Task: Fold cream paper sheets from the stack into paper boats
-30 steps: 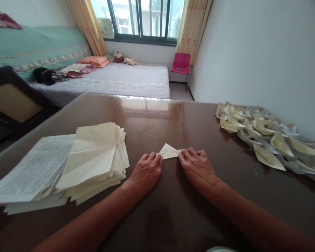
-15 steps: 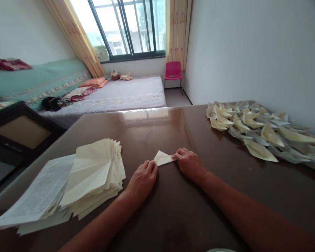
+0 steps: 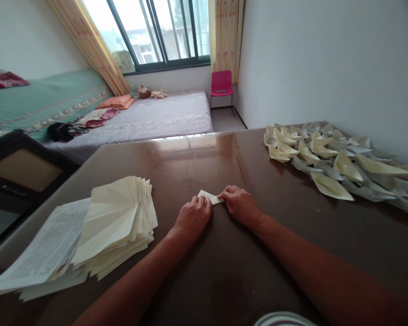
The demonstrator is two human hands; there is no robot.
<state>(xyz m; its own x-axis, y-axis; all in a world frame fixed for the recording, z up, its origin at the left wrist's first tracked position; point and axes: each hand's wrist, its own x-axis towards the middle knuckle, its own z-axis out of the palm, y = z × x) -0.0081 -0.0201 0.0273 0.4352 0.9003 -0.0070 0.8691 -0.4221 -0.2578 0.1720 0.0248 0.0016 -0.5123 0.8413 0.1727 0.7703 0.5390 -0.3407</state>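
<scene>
A small folded piece of cream paper (image 3: 211,197) lies on the brown tabletop (image 3: 204,262) between my hands. My left hand (image 3: 194,213) is closed over its left part, the fingers covering much of it. At its right end, my right hand (image 3: 240,204) grips the paper with thumb and fingertips. Left of my hands is a stack of cream lined sheets (image 3: 114,222), partly lying over grey printed sheets (image 3: 51,244). Many folded paper boats (image 3: 331,184), cream and grey, are heaped on the right side of the table.
Beyond the table's far edge are a bed (image 3: 177,113), a pink chair (image 3: 221,83) and a window. A dark cabinet (image 3: 27,165) stands at the left. The white wall runs along the right behind the boats. A round striped object (image 3: 285,319) shows at the bottom edge.
My left hand has slid right along the paper and now covers more of it. My right hand keeps its hold on the right end. The camera view has shifted slightly.
</scene>
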